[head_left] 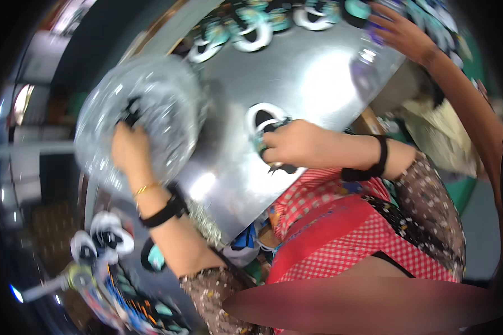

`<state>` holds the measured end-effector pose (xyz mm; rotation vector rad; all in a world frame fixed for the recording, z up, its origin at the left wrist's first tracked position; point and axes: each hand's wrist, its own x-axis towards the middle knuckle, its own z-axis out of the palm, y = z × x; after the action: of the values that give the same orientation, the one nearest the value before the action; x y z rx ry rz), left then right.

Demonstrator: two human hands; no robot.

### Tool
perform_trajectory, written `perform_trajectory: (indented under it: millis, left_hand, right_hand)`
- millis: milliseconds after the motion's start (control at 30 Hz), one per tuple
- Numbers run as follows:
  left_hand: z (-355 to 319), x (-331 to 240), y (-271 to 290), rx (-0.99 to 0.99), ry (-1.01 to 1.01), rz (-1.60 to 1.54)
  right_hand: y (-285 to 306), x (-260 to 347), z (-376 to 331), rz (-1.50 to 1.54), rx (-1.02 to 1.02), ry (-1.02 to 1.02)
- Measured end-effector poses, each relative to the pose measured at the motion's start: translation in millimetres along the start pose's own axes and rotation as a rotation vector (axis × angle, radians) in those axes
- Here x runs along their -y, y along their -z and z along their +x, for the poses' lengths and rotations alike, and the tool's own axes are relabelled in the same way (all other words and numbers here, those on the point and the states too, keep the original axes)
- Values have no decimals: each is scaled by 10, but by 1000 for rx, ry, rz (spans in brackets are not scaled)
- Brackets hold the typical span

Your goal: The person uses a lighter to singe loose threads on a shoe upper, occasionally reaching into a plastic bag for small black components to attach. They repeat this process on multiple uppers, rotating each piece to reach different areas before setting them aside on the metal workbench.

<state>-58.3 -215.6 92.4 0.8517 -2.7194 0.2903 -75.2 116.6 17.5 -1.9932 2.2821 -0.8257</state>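
My left hand [131, 148] reaches into a round container lined with clear plastic [170, 78]. Its fingers are closed at a small black item [131, 110], too blurred to name exactly. On the metal table, a low shoe [257, 120] in teal and black with a white collar lies under my right hand [299, 142]. The fingers of that hand wrap round the shoe's near part and hide much of it. Dark bits [284, 167] poke out below them.
Several similar shoes [252, 38] line the table's [229, 95] far edge. At the upper right, another person's hand [402, 33] reaches over the table near a blurred purple-and-clear thing [366, 61]. More shoes [109, 234] are at the lower left, beside a greenish round fitting [81, 277].
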Motion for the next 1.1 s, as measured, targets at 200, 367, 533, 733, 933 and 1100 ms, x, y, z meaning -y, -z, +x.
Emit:
perform_trajectory:
  millis: [200, 367, 533, 733, 933, 1100]
  left_hand:
    - [-83, 127, -55, -50, -98, 100]
    - [-124, -49, 32, 16, -122, 18]
    - [-184, 62, 5, -101, -217, 76]
    - [-627, -277, 389, -142, -69, -259]
    - [-1447, -824, 513, -349, 143, -1163]
    - [-1838, -826, 101, 61, 321, -1884]
  right_hand:
    - [-59, 86, 33, -65, 114, -39]
    - [-156, 66, -42, -160, 62, -71]
    - [-218, 126, -6, -214, 33, 14]
    - [-231, 164, -2, -219, -81, -91]
    - [-316, 140, 89, -274, -12, -113]
    - [-397, 86, 113, -197, -159, -139]
